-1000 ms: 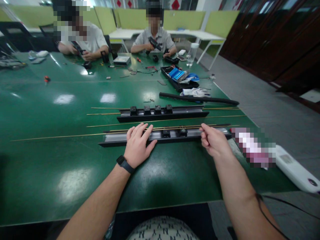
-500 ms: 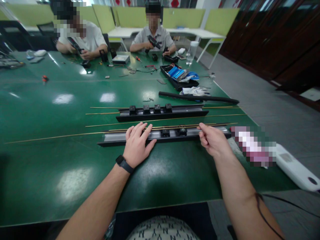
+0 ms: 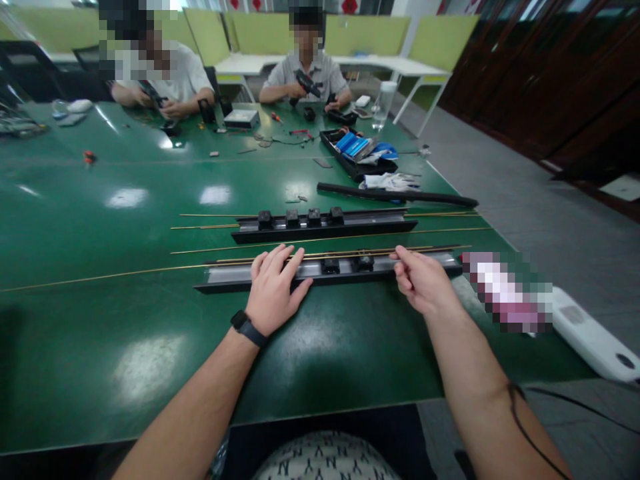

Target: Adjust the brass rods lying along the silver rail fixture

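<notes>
A long black channel with a pale inner strip lies across the table in front of me. Two black blocks, one of them the right-hand block, sit in it. My left hand, with a dark watch on its wrist, rests over the channel with fingers spread. Between thumb and forefinger my right hand pinches a thin brass rod, which runs along the channel and out past its left end. Behind it, a second black channel carries several black blocks, with more thin rods beside it.
A black foam strip, white gloves and a black tray with blue packets lie farther back. On the right is a white device. Two people work across the green table.
The brass rod has slid left, its left end now reaching the picture's edge. My right hand has shifted slightly left with it; my left hand has stayed in place.
</notes>
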`<action>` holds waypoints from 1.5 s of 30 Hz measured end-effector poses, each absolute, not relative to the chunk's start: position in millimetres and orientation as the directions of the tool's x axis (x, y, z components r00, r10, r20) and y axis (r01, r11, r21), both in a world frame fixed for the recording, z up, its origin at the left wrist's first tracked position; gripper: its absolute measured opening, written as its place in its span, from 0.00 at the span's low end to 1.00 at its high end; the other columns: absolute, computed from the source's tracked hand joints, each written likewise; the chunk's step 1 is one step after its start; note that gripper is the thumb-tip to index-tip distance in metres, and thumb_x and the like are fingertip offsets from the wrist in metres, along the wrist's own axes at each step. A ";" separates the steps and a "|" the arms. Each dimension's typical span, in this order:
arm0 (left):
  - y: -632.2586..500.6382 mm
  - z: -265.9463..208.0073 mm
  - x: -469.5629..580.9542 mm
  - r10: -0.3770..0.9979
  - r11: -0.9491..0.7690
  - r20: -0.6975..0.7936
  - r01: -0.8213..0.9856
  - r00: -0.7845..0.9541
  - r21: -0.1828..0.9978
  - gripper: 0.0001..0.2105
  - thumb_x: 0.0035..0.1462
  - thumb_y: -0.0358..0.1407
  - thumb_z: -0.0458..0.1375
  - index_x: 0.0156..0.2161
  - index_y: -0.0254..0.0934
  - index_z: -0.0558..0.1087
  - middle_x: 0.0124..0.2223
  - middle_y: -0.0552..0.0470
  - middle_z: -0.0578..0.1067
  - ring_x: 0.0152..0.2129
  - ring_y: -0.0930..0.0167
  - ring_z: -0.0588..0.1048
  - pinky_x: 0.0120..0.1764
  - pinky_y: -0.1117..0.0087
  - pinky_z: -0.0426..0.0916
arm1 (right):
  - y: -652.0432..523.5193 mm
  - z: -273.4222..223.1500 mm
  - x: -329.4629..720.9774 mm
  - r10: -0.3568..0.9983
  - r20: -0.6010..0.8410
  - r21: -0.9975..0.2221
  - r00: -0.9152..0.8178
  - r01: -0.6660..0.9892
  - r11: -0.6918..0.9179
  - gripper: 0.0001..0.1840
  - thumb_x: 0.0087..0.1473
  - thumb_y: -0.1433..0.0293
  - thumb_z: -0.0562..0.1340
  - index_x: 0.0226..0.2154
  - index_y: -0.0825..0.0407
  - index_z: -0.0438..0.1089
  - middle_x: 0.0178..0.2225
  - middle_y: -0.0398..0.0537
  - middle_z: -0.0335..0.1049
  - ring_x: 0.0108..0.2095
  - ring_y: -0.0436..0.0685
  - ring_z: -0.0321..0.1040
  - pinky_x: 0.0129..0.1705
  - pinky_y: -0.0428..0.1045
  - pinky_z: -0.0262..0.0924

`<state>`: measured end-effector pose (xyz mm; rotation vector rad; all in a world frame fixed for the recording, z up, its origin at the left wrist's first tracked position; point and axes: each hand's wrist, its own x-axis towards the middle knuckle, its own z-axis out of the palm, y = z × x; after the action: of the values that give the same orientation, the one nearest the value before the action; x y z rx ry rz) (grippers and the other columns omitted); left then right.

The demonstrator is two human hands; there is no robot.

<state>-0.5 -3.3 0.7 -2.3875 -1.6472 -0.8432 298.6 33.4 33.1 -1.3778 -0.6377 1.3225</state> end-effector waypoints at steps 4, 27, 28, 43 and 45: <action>-3.6 0.2 -0.9 0.821 -0.404 0.513 0.890 0.251 0.211 0.26 0.67 0.45 0.58 0.66 0.41 0.66 0.64 0.41 0.71 0.65 0.57 0.66 0.66 0.50 0.53 | 36.5 33.3 305.4 0.879 -0.339 -0.922 0.336 -0.305 -0.239 0.12 0.64 0.69 0.63 0.29 0.55 0.71 0.15 0.38 0.63 0.08 0.43 0.50 0.07 0.39 0.39; -3.8 1.0 -0.6 0.821 -0.405 0.513 0.888 0.249 0.216 0.25 0.67 0.45 0.58 0.66 0.41 0.67 0.64 0.40 0.72 0.65 0.56 0.66 0.67 0.49 0.53 | 31.7 27.1 290.2 0.930 -0.348 -0.915 0.119 -0.259 -0.309 0.14 0.58 0.61 0.70 0.35 0.56 0.74 0.17 0.38 0.65 0.09 0.42 0.50 0.08 0.38 0.39; -3.9 1.0 -0.6 0.821 -0.405 0.514 0.888 0.249 0.218 0.25 0.67 0.45 0.58 0.66 0.41 0.67 0.64 0.40 0.72 0.65 0.56 0.66 0.66 0.49 0.53 | 31.7 27.0 290.0 0.930 -0.350 -0.913 0.116 -0.263 -0.311 0.14 0.58 0.61 0.70 0.35 0.56 0.74 0.17 0.38 0.65 0.09 0.42 0.50 0.08 0.38 0.39; -3.7 0.8 -0.7 0.827 -0.399 0.503 0.891 0.250 0.215 0.25 0.67 0.45 0.57 0.66 0.41 0.66 0.64 0.40 0.71 0.65 0.56 0.66 0.66 0.50 0.53 | 33.0 28.7 293.1 0.917 -0.345 -0.916 0.202 -0.286 -0.281 0.12 0.63 0.65 0.65 0.31 0.56 0.72 0.16 0.39 0.65 0.09 0.43 0.50 0.07 0.39 0.39; -3.6 0.5 -0.8 0.829 -0.401 0.501 0.888 0.249 0.223 0.25 0.67 0.45 0.57 0.67 0.42 0.66 0.64 0.40 0.71 0.66 0.56 0.66 0.66 0.49 0.53 | 33.5 29.5 295.0 0.911 -0.350 -0.915 0.220 -0.288 -0.282 0.12 0.61 0.64 0.67 0.31 0.55 0.71 0.16 0.38 0.65 0.09 0.43 0.51 0.07 0.39 0.40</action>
<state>-0.8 -3.6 0.5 -2.3970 -1.6556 -0.8551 295.0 33.5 29.5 -1.3597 -0.6502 1.3394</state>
